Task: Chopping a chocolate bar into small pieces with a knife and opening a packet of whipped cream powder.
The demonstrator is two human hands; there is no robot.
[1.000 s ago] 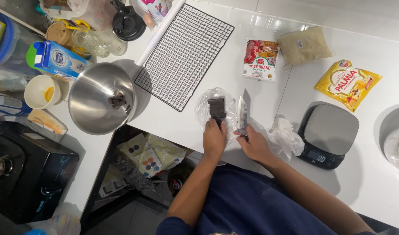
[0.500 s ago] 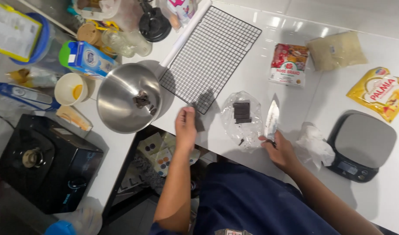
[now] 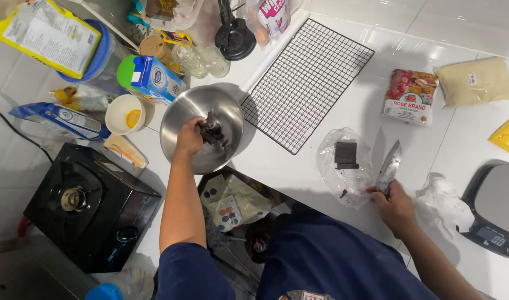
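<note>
Holding dark chocolate pieces point(image 3: 212, 132) in closed fingers, left hand point(image 3: 189, 139) sits inside the steel bowl point(image 3: 179, 114) | right hand point(image 3: 394, 204) clenched on knife point(image 3: 389, 167), blade up | chocolate block point(image 3: 346, 155) lies on clear plastic point(image 3: 343, 183) just left of knife

Left arm stretched forward and away from the body, bare forearm nearly straight, dark blue short sleeve at the upper arm. Left hand point(image 3: 189, 139) turned palm-down, fingers curled closed around small dark pieces. Right arm bent, forearm angling in from lower right. Right hand point(image 3: 395, 201) low near the torso, fingers wrapped in a closed grip, knuckles up.
</note>
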